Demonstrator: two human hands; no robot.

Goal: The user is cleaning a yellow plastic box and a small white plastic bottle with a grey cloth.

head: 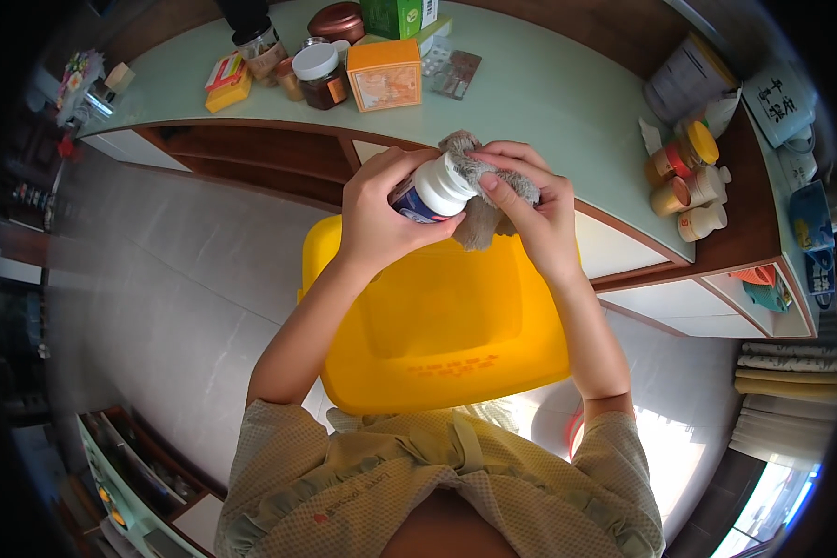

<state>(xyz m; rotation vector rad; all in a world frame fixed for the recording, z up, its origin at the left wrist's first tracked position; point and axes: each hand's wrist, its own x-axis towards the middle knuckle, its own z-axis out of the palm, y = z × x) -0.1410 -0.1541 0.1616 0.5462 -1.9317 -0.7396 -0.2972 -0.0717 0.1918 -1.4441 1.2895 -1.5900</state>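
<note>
My left hand (380, 209) is wrapped around a white plastic bottle (441, 187) with a dark blue label, tilted with its top towards the right. In my right hand (547, 209) is a grey fluffy cloth (481, 227), bunched up and pressed against the bottle's top end; part of the cloth hangs below the fingers. Whether the bottle's cap is on is hard to tell. Both hands are above a yellow plastic lid (446, 307), near the front edge of a pale green countertop (530, 91).
On the counter stand an orange box (385, 75), a white-lidded jar (321, 77), a yellow box (229, 93) and blister packs (457, 74). Several bottles and jars, one yellow-lidded (697, 143), lie or stand at the right. Open shelves (265, 157) run beneath the counter.
</note>
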